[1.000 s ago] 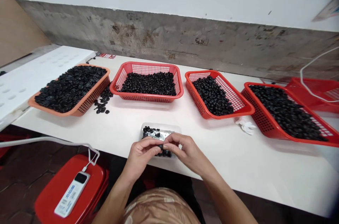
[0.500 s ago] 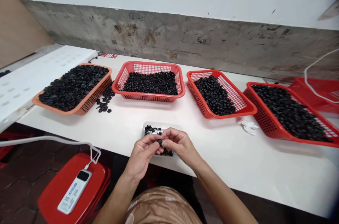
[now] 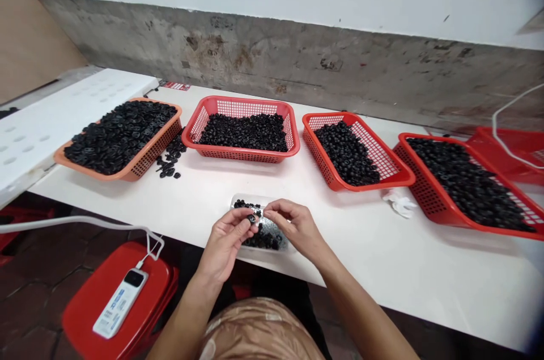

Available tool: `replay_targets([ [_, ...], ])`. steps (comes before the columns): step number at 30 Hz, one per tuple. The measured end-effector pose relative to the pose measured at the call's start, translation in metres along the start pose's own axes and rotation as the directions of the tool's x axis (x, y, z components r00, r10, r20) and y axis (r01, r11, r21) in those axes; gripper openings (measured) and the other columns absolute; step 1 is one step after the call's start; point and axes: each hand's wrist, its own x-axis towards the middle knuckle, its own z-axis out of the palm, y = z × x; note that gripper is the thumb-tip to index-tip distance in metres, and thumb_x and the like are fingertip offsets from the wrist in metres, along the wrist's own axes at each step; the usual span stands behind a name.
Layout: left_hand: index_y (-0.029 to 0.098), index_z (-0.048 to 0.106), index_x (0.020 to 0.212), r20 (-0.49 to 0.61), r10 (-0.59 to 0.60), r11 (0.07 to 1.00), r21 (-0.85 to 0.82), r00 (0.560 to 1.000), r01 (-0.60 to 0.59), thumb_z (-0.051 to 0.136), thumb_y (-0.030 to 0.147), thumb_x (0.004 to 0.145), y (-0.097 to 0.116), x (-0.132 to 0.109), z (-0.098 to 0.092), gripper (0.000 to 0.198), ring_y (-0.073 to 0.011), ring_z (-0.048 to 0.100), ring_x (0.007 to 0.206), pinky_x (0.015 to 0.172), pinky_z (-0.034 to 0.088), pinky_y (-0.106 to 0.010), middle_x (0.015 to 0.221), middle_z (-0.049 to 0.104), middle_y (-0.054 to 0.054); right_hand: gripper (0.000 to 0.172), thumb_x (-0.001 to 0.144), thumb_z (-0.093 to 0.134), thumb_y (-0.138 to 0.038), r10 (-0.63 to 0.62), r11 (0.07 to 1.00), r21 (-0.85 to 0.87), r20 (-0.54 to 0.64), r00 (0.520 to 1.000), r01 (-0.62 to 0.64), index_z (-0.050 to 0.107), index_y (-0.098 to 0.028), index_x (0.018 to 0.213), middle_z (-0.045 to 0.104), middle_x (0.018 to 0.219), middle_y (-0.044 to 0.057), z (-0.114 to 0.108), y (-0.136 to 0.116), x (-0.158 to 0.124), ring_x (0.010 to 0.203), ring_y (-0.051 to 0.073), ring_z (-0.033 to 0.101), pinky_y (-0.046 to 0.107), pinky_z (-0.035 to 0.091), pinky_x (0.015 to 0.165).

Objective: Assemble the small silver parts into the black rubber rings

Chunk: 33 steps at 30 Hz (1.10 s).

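Between the thumb and fingers of my left hand (image 3: 227,240) is a small round black part (image 3: 252,219). My right hand (image 3: 294,224) is just to its right, thumb and fingertips pinched together; whatever they hold is too small to make out. Both hands are over a shallow whitish tray (image 3: 236,199) at the table's front edge. In the tray lie several small black parts (image 3: 264,238) in two groups, with tiny shiny bits around them.
Along the white table (image 3: 204,184) stand an orange basket (image 3: 140,164) and three red baskets (image 3: 242,152), (image 3: 335,178), (image 3: 429,195), heaped with black parts. Loose black parts (image 3: 170,161) lie beside the orange one. Crumpled tissue (image 3: 400,204) is at right. A power bank (image 3: 121,303) with a cable rests on a red stool (image 3: 80,303).
My hands have drawn apart a little, the right one moving off to the right from the black part. More of the tray shows between them. The left still holds the part.
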Motion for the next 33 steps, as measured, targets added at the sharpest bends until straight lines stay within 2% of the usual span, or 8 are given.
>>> replay_targets([
  [3, 0.014, 0.071, 0.089, -0.035, -0.011, 0.998, -0.069, 0.999, 0.009, 0.087, 0.027, 0.066, 0.001, 0.004, -0.006, 0.03, -0.0093, 0.065, 0.071, 0.069, 0.054, -0.018, 0.085, 0.071, -0.003, 0.015, 0.092, 0.056, -0.014, -0.003, 0.859, -0.503, 0.185, 0.983, 0.097, 0.071, -0.018, 0.091, 0.069, 0.088, 0.006, -0.001, 0.006, 0.006, 0.079, 0.016, 0.064, 0.025, 0.045, 0.073],
  [6, 0.014, 0.07, 0.087, -0.031, -0.019, 0.995, -0.094, 0.999, 0.016, 0.085, 0.025, 0.067, -0.001, 0.005, -0.007, 0.026, -0.0089, 0.065, 0.069, 0.068, 0.054, -0.018, 0.083, 0.07, -0.003, 0.021, 0.091, 0.053, -0.006, 0.105, 0.689, -0.704, 0.334, 0.937, 0.174, 0.071, -0.017, 0.088, 0.068, 0.086, 0.008, 0.008, 0.012, 0.01, 0.071, 0.017, 0.065, 0.024, 0.042, 0.065],
  [12, 0.013, 0.072, 0.086, -0.03, -0.053, 0.993, -0.106, 0.998, 0.05, 0.081, 0.021, 0.069, -0.001, 0.003, -0.004, 0.021, -0.0091, 0.065, 0.068, 0.066, 0.054, -0.018, 0.082, 0.072, -0.004, 0.026, 0.092, 0.046, -0.002, 0.133, 0.644, -0.732, 0.395, 0.909, 0.223, 0.069, -0.013, 0.085, 0.069, 0.086, 0.013, 0.022, 0.021, 0.014, 0.069, 0.019, 0.066, 0.026, 0.042, 0.063],
  [17, 0.013, 0.074, 0.084, -0.029, -0.055, 0.993, -0.107, 0.998, 0.052, 0.083, 0.021, 0.069, -0.001, 0.004, -0.006, 0.019, -0.0085, 0.064, 0.067, 0.065, 0.054, -0.017, 0.081, 0.072, -0.004, 0.016, 0.093, 0.051, -0.008, 0.08, 0.67, -0.701, 0.394, 0.916, 0.243, 0.066, -0.014, 0.095, 0.068, 0.09, 0.009, 0.012, 0.022, 0.013, 0.074, 0.018, 0.065, 0.025, 0.044, 0.068],
  [24, 0.013, 0.075, 0.092, 0.009, -0.094, 0.995, -0.032, 0.996, 0.094, 0.085, 0.029, 0.071, -0.007, 0.004, -0.003, 0.028, -0.0076, 0.063, 0.066, 0.065, 0.051, -0.016, 0.081, 0.072, -0.004, 0.011, 0.094, 0.058, -0.021, -0.215, 0.91, -0.327, 0.155, 0.964, 0.255, 0.063, -0.019, 0.103, 0.062, 0.082, 0.001, -0.016, 0.004, -0.005, 0.064, 0.012, 0.055, 0.024, 0.044, 0.061],
  [27, 0.013, 0.076, 0.093, 0.015, -0.118, 0.993, 0.005, 0.993, 0.118, 0.088, 0.033, 0.068, -0.011, 0.003, 0.002, 0.035, -0.0079, 0.063, 0.063, 0.061, 0.049, -0.016, 0.076, 0.072, -0.004, 0.013, 0.095, 0.058, -0.023, -0.388, 0.874, -0.289, 0.068, 0.919, 0.39, 0.062, -0.02, 0.107, 0.063, 0.08, 0.002, -0.016, -0.003, -0.013, 0.065, 0.013, 0.056, 0.025, 0.044, 0.061],
  [30, 0.013, 0.077, 0.089, 0.02, -0.115, 0.993, 0.007, 0.993, 0.115, 0.089, 0.035, 0.064, -0.014, 0.0, 0.006, 0.035, -0.0083, 0.062, 0.06, 0.06, 0.047, -0.018, 0.069, 0.069, -0.002, 0.013, 0.095, 0.059, -0.018, -0.558, 0.737, -0.415, 0.073, 0.827, 0.534, 0.06, -0.019, 0.107, 0.068, 0.084, 0.003, -0.011, -0.01, -0.015, 0.069, 0.015, 0.059, 0.029, 0.042, 0.064],
  [33, 0.014, 0.077, 0.086, 0.048, -0.102, 0.995, 0.012, 0.994, 0.102, 0.089, 0.035, 0.065, -0.013, -0.002, 0.006, 0.031, -0.0076, 0.06, 0.06, 0.061, 0.045, -0.018, 0.068, 0.068, -0.001, 0.018, 0.096, 0.056, -0.014, -0.593, 0.678, -0.458, 0.122, 0.796, 0.576, 0.059, -0.018, 0.113, 0.071, 0.093, 0.006, -0.011, -0.015, -0.014, 0.078, 0.017, 0.063, 0.031, 0.042, 0.069],
])
